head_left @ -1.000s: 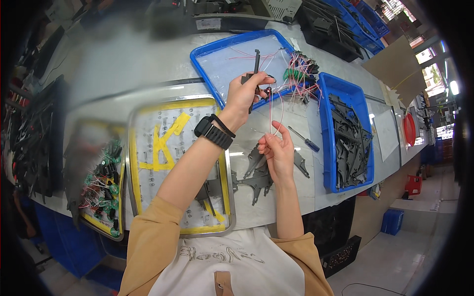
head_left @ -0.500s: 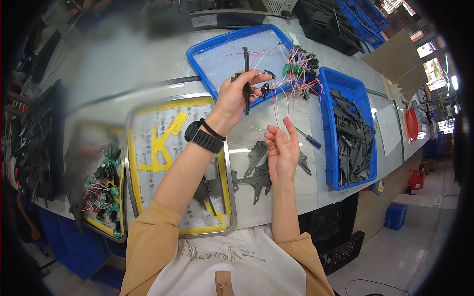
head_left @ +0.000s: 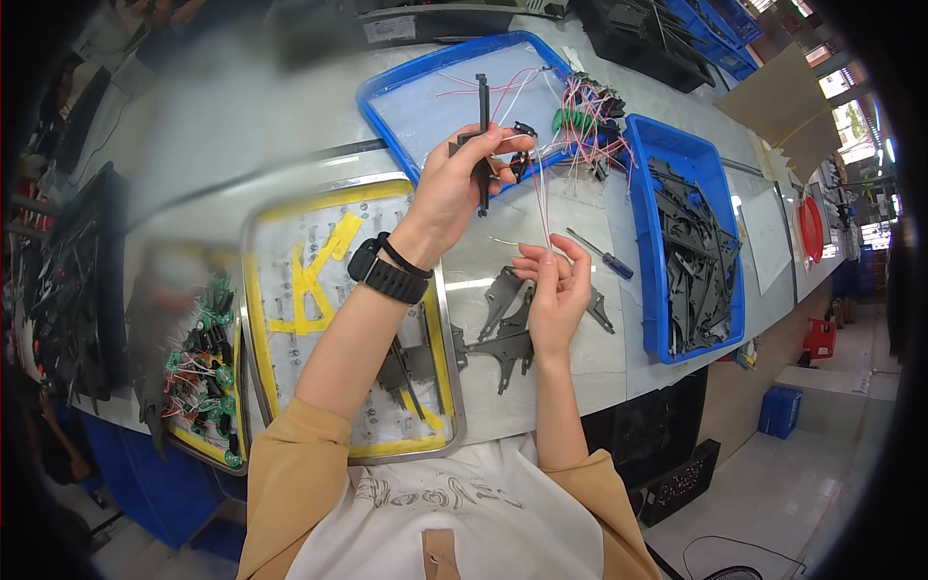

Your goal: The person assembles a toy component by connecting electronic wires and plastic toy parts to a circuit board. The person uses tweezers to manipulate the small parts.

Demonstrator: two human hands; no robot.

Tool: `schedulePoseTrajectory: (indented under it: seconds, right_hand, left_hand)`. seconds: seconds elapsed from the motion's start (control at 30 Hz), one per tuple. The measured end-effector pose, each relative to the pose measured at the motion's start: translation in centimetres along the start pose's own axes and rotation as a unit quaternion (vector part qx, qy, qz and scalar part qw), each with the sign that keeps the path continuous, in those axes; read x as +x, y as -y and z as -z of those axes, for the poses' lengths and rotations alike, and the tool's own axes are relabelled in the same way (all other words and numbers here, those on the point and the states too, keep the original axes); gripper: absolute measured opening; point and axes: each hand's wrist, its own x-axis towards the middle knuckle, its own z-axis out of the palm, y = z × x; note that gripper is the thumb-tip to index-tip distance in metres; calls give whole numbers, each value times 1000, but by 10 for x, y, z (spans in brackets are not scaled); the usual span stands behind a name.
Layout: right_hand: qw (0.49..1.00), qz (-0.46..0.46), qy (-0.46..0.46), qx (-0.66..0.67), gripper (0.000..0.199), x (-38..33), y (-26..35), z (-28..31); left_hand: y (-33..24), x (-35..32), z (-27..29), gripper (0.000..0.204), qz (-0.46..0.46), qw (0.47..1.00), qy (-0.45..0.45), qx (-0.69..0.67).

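Note:
My left hand [head_left: 447, 198] is closed around a long dark grey plastic part [head_left: 483, 97], which stands nearly upright in its grip. Small black components [head_left: 524, 130] with thin wires sit at the same fingertips. Red and white wires [head_left: 543, 203] run from them down to my right hand [head_left: 555, 304], whose thumb and fingers pinch them. A loose wire end [head_left: 503, 241] sticks out to the left of those fingers. Beneath the right hand, several flat dark grey plastic parts [head_left: 503, 350] lie on the table.
A shallow blue tray [head_left: 379, 89] lies behind my left hand, with a wire bundle [head_left: 588, 116] at its right. A blue bin [head_left: 650, 290] of grey parts and a screwdriver [head_left: 609, 259] are on the right. Left is a metal tray [head_left: 253, 319] with yellow tape, beside green circuit boards [head_left: 208, 377].
The wires between my hands, looped apart before, now run close together and straighter. My right hand's fingers have curled in more. The left hand keeps its hold on the grey part.

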Motion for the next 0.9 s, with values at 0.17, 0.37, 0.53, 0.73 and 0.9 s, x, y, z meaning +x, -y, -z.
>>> schedulePoseTrajectory:
  seconds: [0.17,0.37,0.53,0.73,0.9]
  right_hand:
    - [999,6,18,-33,18,3,-8,10]
    - [997,8,-70,-28,16,17,-1,21]
    - [993,35,-113,-27,16,19,4,20]
    - [992,26,-126,-1,16,17,6,29]
    - [985,79,-130,-80,14,13,9,27]
  left_hand:
    - [-7,-10,3,18,-5,997,-23,73]
    - [-13,-46,14,19,32,981,-68,181]
    - [-11,-80,9,19,175,935,-44,305]
    - [-18,-99,18,20,138,906,-100,389]
    - [-11,-103,21,24,-108,800,-129,576]
